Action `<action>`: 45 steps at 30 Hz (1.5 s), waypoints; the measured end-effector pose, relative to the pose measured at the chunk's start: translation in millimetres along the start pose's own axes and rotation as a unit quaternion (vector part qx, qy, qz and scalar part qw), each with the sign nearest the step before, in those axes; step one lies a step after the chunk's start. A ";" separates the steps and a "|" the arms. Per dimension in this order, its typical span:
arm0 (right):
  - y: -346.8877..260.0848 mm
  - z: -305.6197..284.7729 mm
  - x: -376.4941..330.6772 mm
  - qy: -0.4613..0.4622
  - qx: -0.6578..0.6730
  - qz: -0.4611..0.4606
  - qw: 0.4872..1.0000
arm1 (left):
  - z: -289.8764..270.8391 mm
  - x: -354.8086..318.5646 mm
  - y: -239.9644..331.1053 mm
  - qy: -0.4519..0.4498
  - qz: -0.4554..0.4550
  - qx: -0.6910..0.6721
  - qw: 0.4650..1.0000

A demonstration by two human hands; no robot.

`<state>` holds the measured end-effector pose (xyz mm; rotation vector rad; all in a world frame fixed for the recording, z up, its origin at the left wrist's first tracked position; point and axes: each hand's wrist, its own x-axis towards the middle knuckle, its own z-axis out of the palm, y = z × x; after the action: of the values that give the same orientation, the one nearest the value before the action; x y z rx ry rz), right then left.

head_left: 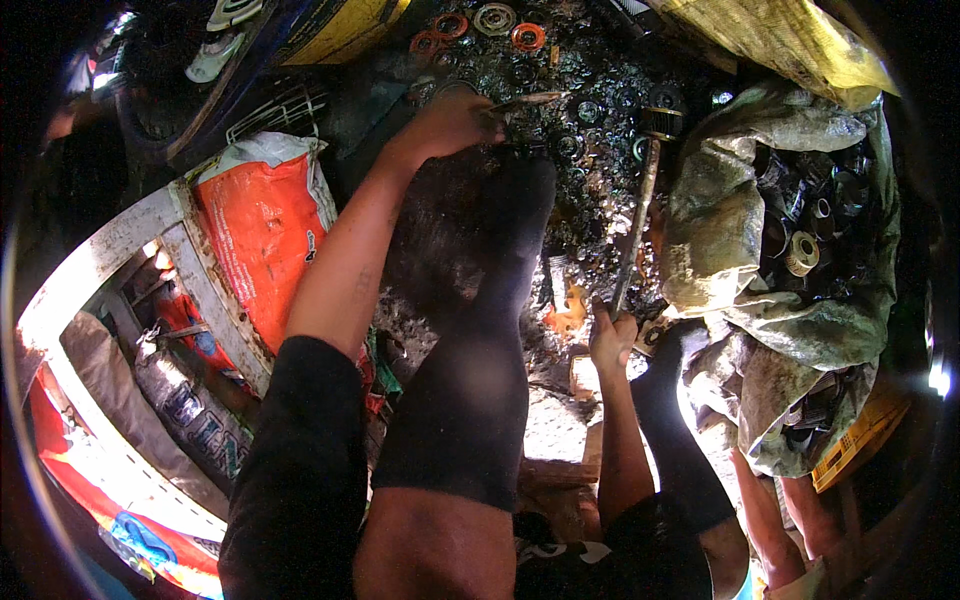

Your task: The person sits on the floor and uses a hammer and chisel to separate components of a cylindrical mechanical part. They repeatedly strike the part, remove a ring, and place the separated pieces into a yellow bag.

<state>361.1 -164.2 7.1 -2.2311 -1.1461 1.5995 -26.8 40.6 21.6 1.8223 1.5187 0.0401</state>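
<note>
My right hand [612, 342] is closed around the lower end of a long hammer handle [640, 215]. The handle runs away from me to a thick metal hammer head [662, 122] over the littered ground. Farther off and to the left, my left hand [462, 122] is closed, its fingers partly in shadow. A thin, pointed, brownish piece [532, 99] sticks out to the right beside its fingers; whether the hand grips it is unclear. Dark, oily ground [590, 150] under both hands is strewn with small metal rings and scraps.
To the right, a dirty woven sack [715, 220] gapes around several metal parts, among them a ring-shaped one [801, 253]. Orange rings [528, 37] lie at the far side. At left are a worn white frame [110, 250] and an orange-red bag [260, 230]. My black-clad leg [460, 390] lies between my arms.
</note>
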 end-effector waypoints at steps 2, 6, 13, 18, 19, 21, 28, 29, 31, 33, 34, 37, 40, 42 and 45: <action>-0.9 4.9 -2.9 0.013 0.033 -0.003 0.999 | -5.2 -18.3 10.9 -0.011 -0.031 0.076 0.997; -20.4 20.4 -13.4 0.033 0.108 0.027 0.993 | 19.0 -37.7 8.6 -0.012 -0.101 0.148 0.984; -64.4 29.9 -27.3 0.029 0.116 0.055 0.991 | 35.7 -41.9 18.7 0.031 -0.146 0.122 0.981; -83.7 33.1 -24.4 0.037 0.052 -0.043 0.997 | 51.1 -44.6 11.6 -0.013 -0.134 0.141 0.981; -92.2 35.9 -28.2 0.035 0.109 -0.059 0.992 | 51.1 -44.7 10.7 -0.025 -0.113 0.148 0.982; -96.2 40.2 -29.2 0.021 0.219 -0.147 0.964 | 51.9 -44.1 10.0 -0.019 -0.124 0.131 0.983; -85.4 34.6 3.9 0.000 -0.125 0.035 0.991 | 42.0 -39.6 18.7 -0.040 -0.132 0.145 0.980; -59.1 34.3 15.1 0.045 -0.080 0.036 0.995 | 38.1 -38.5 22.6 -0.040 -0.147 0.142 0.978; -41.7 34.8 23.3 0.080 0.116 0.000 0.990 | 38.1 -34.8 23.1 -0.042 -0.180 0.135 0.973; -99.1 30.1 -13.2 0.074 0.289 -0.052 0.953 | 53.2 -39.2 6.9 -0.039 -0.155 0.141 0.977; -111.7 31.0 -19.7 0.065 0.353 -0.108 0.927 | 51.5 -35.9 5.0 -0.034 -0.135 0.147 0.979; -101.0 47.1 -17.3 0.064 0.243 -0.159 0.955 | 48.3 -39.8 5.2 0.016 -0.070 0.176 0.982; -73.2 46.6 6.8 -0.027 -0.211 0.008 0.977 | 35.5 -37.3 10.2 0.020 -0.049 0.176 0.983; -26.8 50.2 23.8 0.056 -0.175 -0.026 0.983 | 10.8 -19.5 24.5 -0.050 -0.099 0.200 0.973; -79.6 27.9 -16.3 0.065 -0.045 -0.020 0.997 | -17.9 3.2 25.6 -0.068 -0.076 0.113 0.988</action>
<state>296.3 -128.1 50.2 -2.3128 -1.2410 1.3910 -12.9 52.2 47.2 1.8350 1.6129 -0.3358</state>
